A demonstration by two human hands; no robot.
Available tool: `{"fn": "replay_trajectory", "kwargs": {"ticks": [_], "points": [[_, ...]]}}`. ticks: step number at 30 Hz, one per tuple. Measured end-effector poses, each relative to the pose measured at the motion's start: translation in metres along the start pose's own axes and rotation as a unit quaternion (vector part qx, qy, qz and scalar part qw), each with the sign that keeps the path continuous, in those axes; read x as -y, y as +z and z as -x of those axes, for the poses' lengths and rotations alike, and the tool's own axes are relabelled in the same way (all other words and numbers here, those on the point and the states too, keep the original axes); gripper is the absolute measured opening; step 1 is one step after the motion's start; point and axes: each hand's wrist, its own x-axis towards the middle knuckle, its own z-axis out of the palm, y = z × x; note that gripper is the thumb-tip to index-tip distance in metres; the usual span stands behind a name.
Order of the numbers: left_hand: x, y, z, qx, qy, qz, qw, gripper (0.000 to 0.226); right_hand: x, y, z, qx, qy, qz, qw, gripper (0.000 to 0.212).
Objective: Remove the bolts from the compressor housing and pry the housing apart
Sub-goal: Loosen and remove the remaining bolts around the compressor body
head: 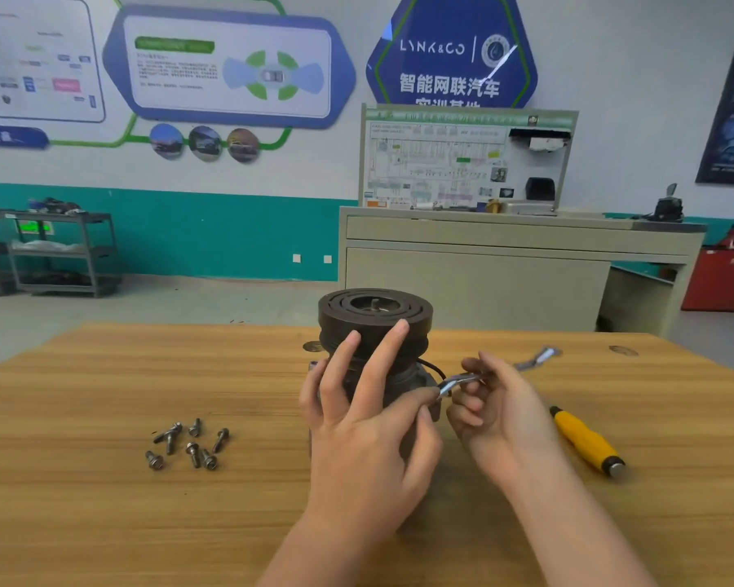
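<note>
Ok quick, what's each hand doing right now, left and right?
Left hand: fingers straight against the compressor, thumb and forefinger pinching the wrench tip.
Right hand: fingers curled around the wrench.

Table (102,523): wood, matt, visible grain. Compressor pulley (375,315): dark metal, dull, grooved face. Bolts (189,444): bright steel, slightly glossy. Wrench (530,363): polished metal, reflective. Screwdriver handle (585,443): yellow plastic, smooth, with a metal end.
</note>
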Motion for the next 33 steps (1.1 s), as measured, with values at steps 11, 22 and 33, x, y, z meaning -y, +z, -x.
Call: {"fn": "replay_trajectory", "kwargs": {"ticks": [11, 22, 33], "points": [[0.011, 0.006, 0.002, -0.072, 0.015, 0.084, 0.994, 0.028, -0.02, -0.029, 0.064, 0.117, -0.454, 0.317, 0.824, 0.016], [0.053, -0.004, -0.011, -0.092, -0.464, 0.368, 0.801, 0.023, -0.031, -0.022, 0.066, 0.049, -0.514, 0.339, 0.787, 0.007], [0.048, 0.0, -0.009, 0.018, -0.464, 0.443, 0.767, 0.029, -0.035, -0.011, 0.075, 0.035, -0.517, 0.332, 0.789, 0.008]]}}
